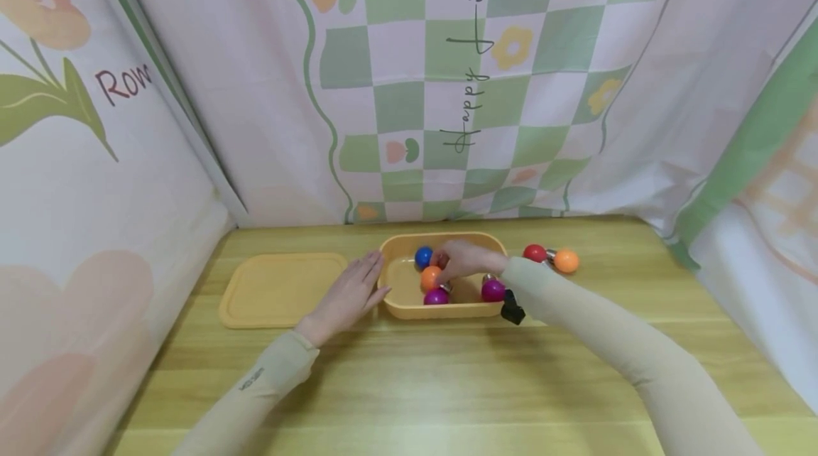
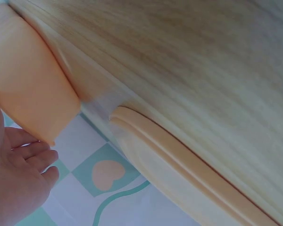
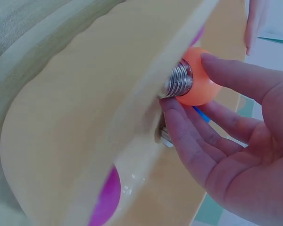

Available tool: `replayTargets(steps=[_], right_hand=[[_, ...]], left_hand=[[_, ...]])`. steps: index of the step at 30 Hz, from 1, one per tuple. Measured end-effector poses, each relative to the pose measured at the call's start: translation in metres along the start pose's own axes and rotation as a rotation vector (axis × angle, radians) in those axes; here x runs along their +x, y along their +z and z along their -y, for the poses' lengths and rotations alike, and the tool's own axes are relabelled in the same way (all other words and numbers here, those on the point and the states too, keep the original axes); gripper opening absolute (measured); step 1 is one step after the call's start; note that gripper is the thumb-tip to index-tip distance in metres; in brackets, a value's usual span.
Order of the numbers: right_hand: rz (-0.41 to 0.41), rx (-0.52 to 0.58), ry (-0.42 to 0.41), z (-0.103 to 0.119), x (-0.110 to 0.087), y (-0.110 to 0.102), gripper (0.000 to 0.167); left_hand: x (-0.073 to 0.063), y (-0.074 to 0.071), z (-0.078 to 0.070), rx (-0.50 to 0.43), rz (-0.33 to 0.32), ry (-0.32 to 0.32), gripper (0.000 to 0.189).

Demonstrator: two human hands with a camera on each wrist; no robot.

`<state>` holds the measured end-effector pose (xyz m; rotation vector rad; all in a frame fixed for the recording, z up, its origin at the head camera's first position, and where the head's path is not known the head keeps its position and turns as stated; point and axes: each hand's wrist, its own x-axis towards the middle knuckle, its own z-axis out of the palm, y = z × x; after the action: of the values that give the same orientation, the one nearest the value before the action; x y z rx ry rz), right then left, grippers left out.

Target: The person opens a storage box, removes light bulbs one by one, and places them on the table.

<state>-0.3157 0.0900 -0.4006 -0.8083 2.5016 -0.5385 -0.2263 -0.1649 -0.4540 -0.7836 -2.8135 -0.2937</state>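
Observation:
My right hand (image 1: 469,259) reaches into a yellow plastic box (image 1: 402,312) and pinches an orange light bulb (image 3: 198,77) with a silver screw base, thumb on the globe and fingers at the base. Around it in the box lie a blue bulb (image 1: 423,257), a purple bulb (image 1: 437,297) and, nearer the right end, another purple bulb (image 1: 493,290). The fingers partly hide what lies behind them. My left hand (image 1: 348,292) rests at the box's left rim, fingers extended; the left wrist view shows its fingertips by the box wall (image 2: 33,75).
A flat yellow lid (image 1: 275,292) lies on the wooden table (image 1: 409,385) left of the box. To the right of the box are a red bulb (image 1: 534,253) and an orange bulb (image 1: 566,261). A patterned curtain (image 1: 447,87) hangs behind the table.

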Motion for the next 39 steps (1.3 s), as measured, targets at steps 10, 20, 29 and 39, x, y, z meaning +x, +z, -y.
replayTargets(steps=[10, 20, 29, 39], right_hand=[[-0.038, 0.086, 0.01, -0.008, -0.015, -0.014, 0.024], [-0.133, 0.063, -0.011, -0.023, -0.036, -0.037, 0.034], [-0.195, 0.065, -0.001, -0.046, -0.057, -0.055, 0.04], [-0.216, 0.101, 0.078, -0.062, -0.086, -0.073, 0.048]], left_hand=[[0.0, 0.001, 0.0, 0.007, 0.003, 0.003, 0.063], [-0.001, 0.001, -0.001, 0.0, -0.015, 0.01, 0.062], [0.0, 0.002, -0.002, 0.015, -0.018, 0.008, 0.062], [-0.001, 0.001, -0.002, 0.002, -0.017, 0.009, 0.063]])
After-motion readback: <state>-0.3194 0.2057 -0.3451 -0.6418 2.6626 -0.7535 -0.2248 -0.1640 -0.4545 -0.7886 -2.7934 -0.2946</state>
